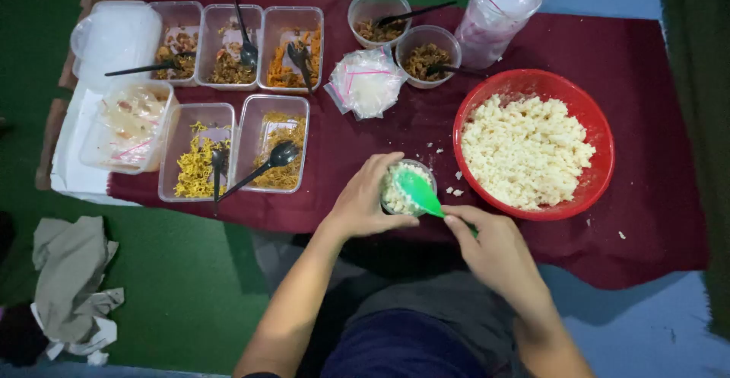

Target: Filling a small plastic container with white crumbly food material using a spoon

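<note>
My left hand (pixel 365 199) wraps around a small round cup (pixel 405 188) filled with white rice, set on the dark red cloth (pixel 646 218). My right hand (pixel 490 249) holds a green rice paddle (pixel 418 192) by its handle, with the blade pressed onto the rice in the cup. Just to the right stands a big red bowl (pixel 532 144) heaped with white rice. A few rice grains lie on the cloth between cup and bowl.
Several clear tubs of noodles and fried toppings with black spoons (pixel 262 169) stand at the left. Two small cups of brown topping (pixel 428 57), a plastic bag (pixel 367 81) and a stack of clear cups (pixel 498 13) sit at the back. A crumpled cloth (pixel 72 283) lies on the green floor.
</note>
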